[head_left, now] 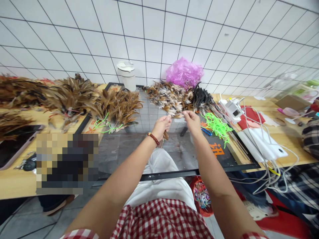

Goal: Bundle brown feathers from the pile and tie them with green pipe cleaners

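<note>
Some orange lettering point(216, 149) | left hand point(161, 126) curled on brown feather point(165, 135) | right hand point(191, 121) pinched, contents unclear

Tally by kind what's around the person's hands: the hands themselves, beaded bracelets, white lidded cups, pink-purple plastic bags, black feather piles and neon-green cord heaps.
Hands: 2, the left hand and the right hand
Beaded bracelet: 1
White lidded cup: 1
Pink-purple plastic bag: 1
Black feather pile: 1
Neon-green cord heap: 1
Total: 7
</note>
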A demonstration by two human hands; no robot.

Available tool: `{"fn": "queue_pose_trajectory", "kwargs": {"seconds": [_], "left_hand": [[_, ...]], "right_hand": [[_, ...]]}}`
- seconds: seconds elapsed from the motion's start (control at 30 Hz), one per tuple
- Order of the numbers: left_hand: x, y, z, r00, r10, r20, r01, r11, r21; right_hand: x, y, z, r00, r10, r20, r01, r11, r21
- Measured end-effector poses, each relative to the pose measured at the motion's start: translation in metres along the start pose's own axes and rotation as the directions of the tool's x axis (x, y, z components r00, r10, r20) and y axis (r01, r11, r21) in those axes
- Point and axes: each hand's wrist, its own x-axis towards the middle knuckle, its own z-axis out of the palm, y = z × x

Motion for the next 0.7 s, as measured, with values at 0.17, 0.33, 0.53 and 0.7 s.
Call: {"fn": "queue_pose_trajectory", "kwargs": {"seconds": [0.17, 0.33, 0.53, 0.7], "left_hand": [[0.002, 0.005, -0.007, 0.996, -0.009, -0.091, 0.000, 0.995, -0.098], [0.003, 0.003, -0.010, 0.998, -0.015, -0.060, 0.008, 0.993, -0.120], [0.005, 0.004, -0.011, 0.996, 0.012, -0.085, -0.023, 0.991, -0.134], [0.005, 0.008, -0.010, 0.992, 0.044, -0.120, -0.060, 0.989, -0.136]], "right_hand": [[0.009, 0.019, -0.009, 0.995, -0.082, 0.050, 0.095, 0.810, -0.578], [0.007, 0.015, 0.001, 0.993, -0.023, 0.115, 0.107, 0.591, -0.800], [0.001, 0.004, -0.016, 0.978, -0.073, 0.196, 0.195, 0.653, -0.732], [0.002, 0.002, -0.021, 0.953, -0.237, 0.189, 0.295, 0.869, -0.397]]}}
